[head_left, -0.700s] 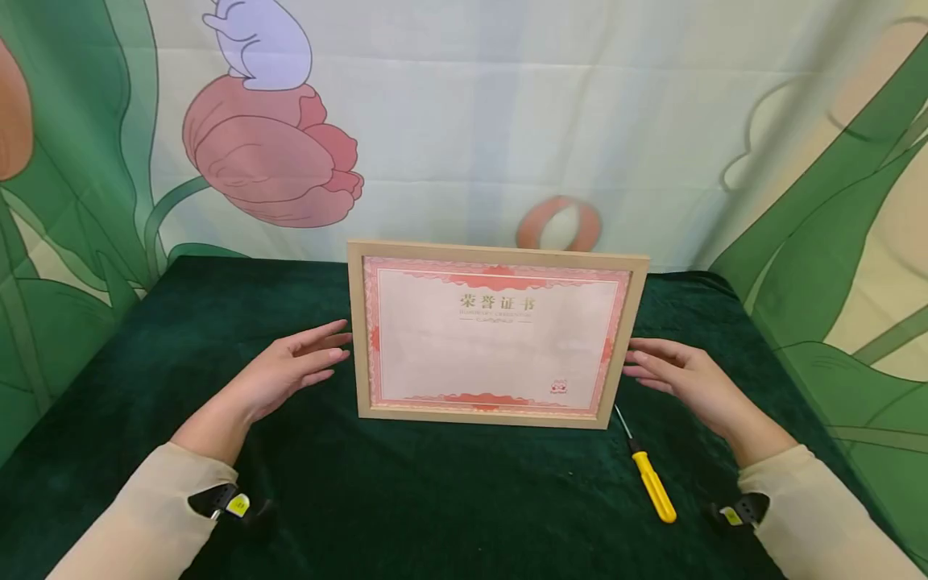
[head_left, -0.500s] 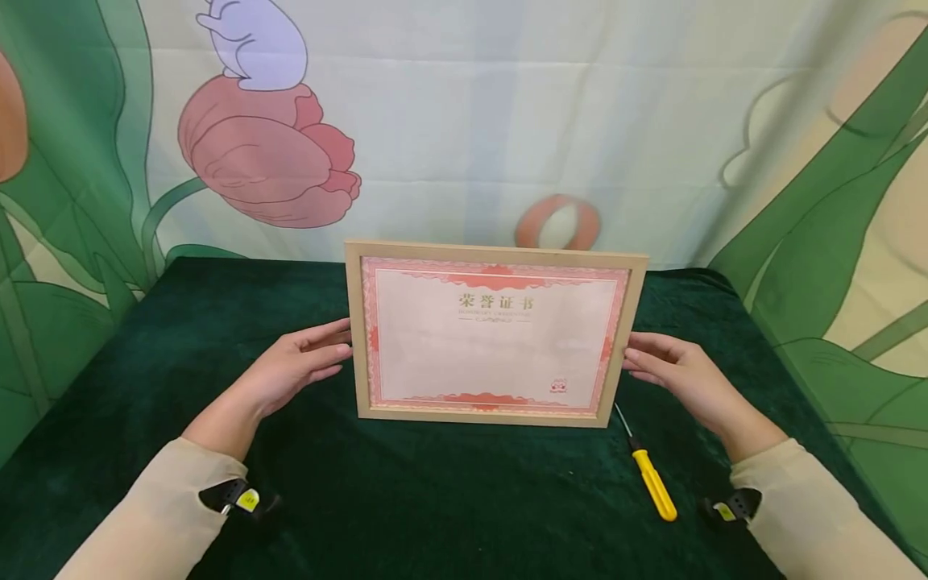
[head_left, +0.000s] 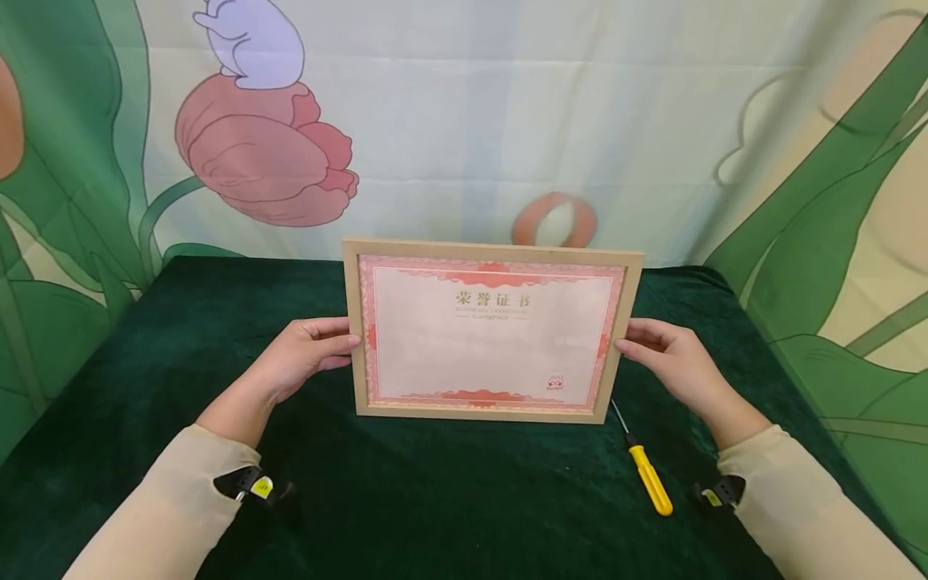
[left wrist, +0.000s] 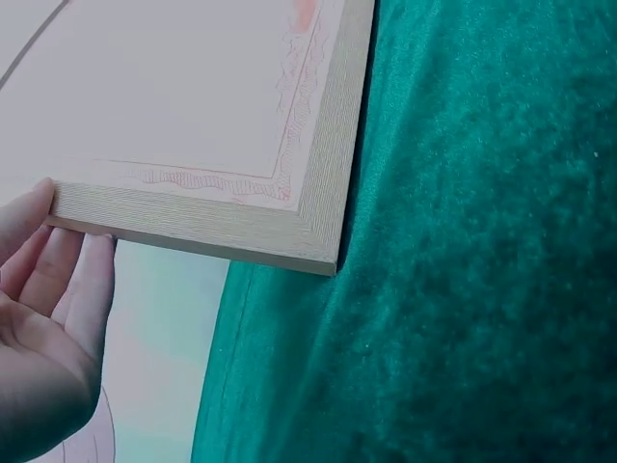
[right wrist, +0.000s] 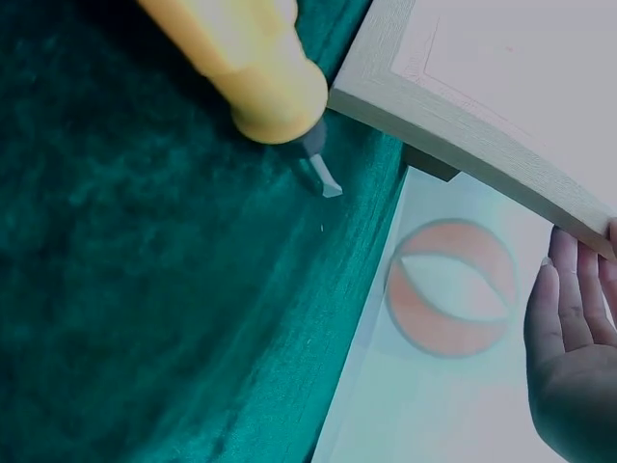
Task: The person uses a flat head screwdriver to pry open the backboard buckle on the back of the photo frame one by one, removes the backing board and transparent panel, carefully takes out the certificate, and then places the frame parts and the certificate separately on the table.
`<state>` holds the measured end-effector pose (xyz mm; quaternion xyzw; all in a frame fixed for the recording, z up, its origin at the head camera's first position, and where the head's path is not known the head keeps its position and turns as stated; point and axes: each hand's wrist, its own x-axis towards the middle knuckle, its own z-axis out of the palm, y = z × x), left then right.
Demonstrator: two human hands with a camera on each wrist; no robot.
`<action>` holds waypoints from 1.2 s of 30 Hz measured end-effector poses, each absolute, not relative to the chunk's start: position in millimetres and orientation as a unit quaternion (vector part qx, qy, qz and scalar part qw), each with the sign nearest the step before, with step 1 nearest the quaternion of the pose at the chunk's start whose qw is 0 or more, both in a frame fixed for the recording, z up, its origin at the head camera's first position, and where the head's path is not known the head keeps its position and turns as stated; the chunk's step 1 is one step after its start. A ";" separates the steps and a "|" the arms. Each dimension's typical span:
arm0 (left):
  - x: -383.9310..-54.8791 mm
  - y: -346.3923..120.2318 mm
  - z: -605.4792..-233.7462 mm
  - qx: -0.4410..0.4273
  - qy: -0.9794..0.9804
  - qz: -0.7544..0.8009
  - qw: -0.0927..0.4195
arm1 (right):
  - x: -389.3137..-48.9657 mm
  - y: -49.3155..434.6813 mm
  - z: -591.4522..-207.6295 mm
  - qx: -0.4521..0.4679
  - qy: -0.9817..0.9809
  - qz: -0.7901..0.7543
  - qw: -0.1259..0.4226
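A light wooden picture frame (head_left: pixel 482 416) stands upright on the dark green cloth in the head view, with a pink-bordered certificate (head_left: pixel 486 354) inside it. My left hand (head_left: pixel 304 354) grips its left side, thumb on the front and fingers at the outer edge; the left wrist view shows this same hand (left wrist: pixel 48 338) at the wooden bar (left wrist: pixel 193 217). On the opposite side my right hand (head_left: pixel 674 358) holds the bar between thumb and fingers. The frame's back is hidden, though a dark brown piece (right wrist: pixel 431 164) shows beyond its edge in the right wrist view.
A yellow-handled screwdriver (head_left: pixel 650 481) lies on the cloth at the frame's lower right, its shaft pointing toward the frame. Green velvet cloth (head_left: pixel 435 507) covers the table. Behind it hangs a printed curtain (head_left: pixel 435 121) with flowers and leaves.
Both hands have moved inward from beside the frame and now grip its left and right sides. The frame and screwdriver have shifted only slightly in the view.
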<state>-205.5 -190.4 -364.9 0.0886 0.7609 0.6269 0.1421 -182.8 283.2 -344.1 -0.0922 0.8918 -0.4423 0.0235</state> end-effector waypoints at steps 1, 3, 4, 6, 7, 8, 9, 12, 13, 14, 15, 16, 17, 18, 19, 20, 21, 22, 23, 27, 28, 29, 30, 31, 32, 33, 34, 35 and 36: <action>-205.6 -190.2 -364.5 0.090 0.762 0.626 0.141 | -182.7 283.1 -343.7 -0.093 0.895 -0.436 0.020; -205.4 -190.2 -363.5 0.091 0.765 0.622 0.140 | -182.7 282.9 -342.9 -0.093 0.899 -0.428 0.016; -204.8 -190.3 -362.9 0.092 0.768 0.619 0.138 | -182.9 282.7 -342.7 -0.094 0.900 -0.426 0.015; -203.6 -190.4 -361.5 0.093 0.774 0.612 0.133 | -183.5 282.1 -342.2 -0.095 0.900 -0.426 0.015; -203.0 -190.4 -360.9 0.094 0.778 0.608 0.129 | -183.7 281.8 -341.9 -0.095 0.900 -0.425 0.014; -202.6 -190.1 -360.5 0.095 0.781 0.604 0.126 | -183.8 281.5 -341.5 -0.094 0.900 -0.426 0.014; -202.3 -189.9 -360.2 0.096 0.784 0.601 0.122 | -183.6 281.5 -341.1 -0.093 0.900 -0.426 0.014; -202.2 -188.6 -359.8 0.100 0.790 0.594 0.114 | -182.7 281.8 -340.0 -0.089 0.901 -0.425 0.015; -201.8 -188.4 -359.6 0.102 0.792 0.591 0.112 | -182.3 281.9 -339.7 -0.088 0.901 -0.424 0.014; -201.6 -188.4 -359.5 0.103 0.795 0.588 0.110 | -182.1 281.9 -339.6 -0.089 0.901 -0.424 0.014; -201.2 -188.4 -359.2 0.105 0.798 0.584 0.107 | -182.0 281.9 -339.6 -0.089 0.901 -0.424 0.014; -200.8 -188.4 -358.9 0.107 0.801 0.580 0.104 | -182.1 281.7 -339.7 -0.090 0.901 -0.425 0.014; -200.3 -188.5 -358.4 0.109 0.804 0.576 0.101 | -182.2 281.5 -339.9 -0.090 0.900 -0.425 0.014; -199.8 -188.6 -358.1 0.111 0.807 0.572 0.098 | -182.1 281.3 -340.0 -0.091 0.901 -0.425 0.013; -199.5 -188.7 -358.1 0.114 0.810 0.568 0.095 | -182.0 281.2 -340.1 -0.093 0.901 -0.424 0.013; -199.0 -188.6 -357.8 0.116 0.812 0.565 0.092 | -181.8 281.1 -340.2 -0.093 0.900 -0.425 0.013; -198.6 -188.4 -357.7 0.118 0.814 0.562 0.090 | -181.7 281.0 -340.2 -0.094 0.902 -0.422 0.012; -198.2 -188.2 -357.7 0.121 0.815 0.560 0.088 | -181.5 280.9 -340.1 -0.095 0.903 -0.418 0.009; -197.8 -187.9 -357.5 0.124 0.816 0.558 0.085 | -181.2 280.9 -339.8 -0.097 0.905 -0.414 0.007; -195.6 -187.4 -356.9 0.131 0.822 0.550 0.072 | -180.3 281.1 -338.2 -0.110 0.912 -0.396 -0.008; -195.0 -187.4 -356.6 0.133 0.823 0.547 0.068 | -180.0 281.0 -337.9 -0.113 0.913 -0.393 -0.011; -194.3 -187.4 -356.1 0.135 0.824 0.546 0.064 | -179.6 281.1 -337.4 -0.115 0.913 -0.390 -0.013; -193.6 -187.4 -355.7 0.136 0.825 0.544 0.061 | -179.1 281.2 -337.0 -0.117 0.915 -0.387 -0.017; -193.0 -187.3 -355.2 0.138 0.825 0.544 0.059 | -178.8 281.1 -336.8 -0.119 0.916 -0.384 -0.021; -192.3 -187.2 -354.7 0.139 0.826 0.543 0.057 | -178.2 281.1 -336.2 -0.120 0.916 -0.381 -0.025; -191.8 -187.1 -354.0 0.141 0.826 0.542 0.056 | -177.7 281.1 -335.6 -0.120 0.917 -0.379 -0.030; -191.2 -186.9 -353.2 0.143 0.826 0.542 0.055 | -177.2 281.0 -335.0 -0.120 0.918 -0.376 -0.035; -190.5 -186.9 -352.3 0.145 0.826 0.542 0.055 | -176.4 280.9 -334.2 -0.122 0.919 -0.374 -0.039; -189.9 -186.8 -351.4 0.145 0.827 0.541 0.053 | -175.8 280.7 -333.4 -0.123 0.919 -0.372 -0.043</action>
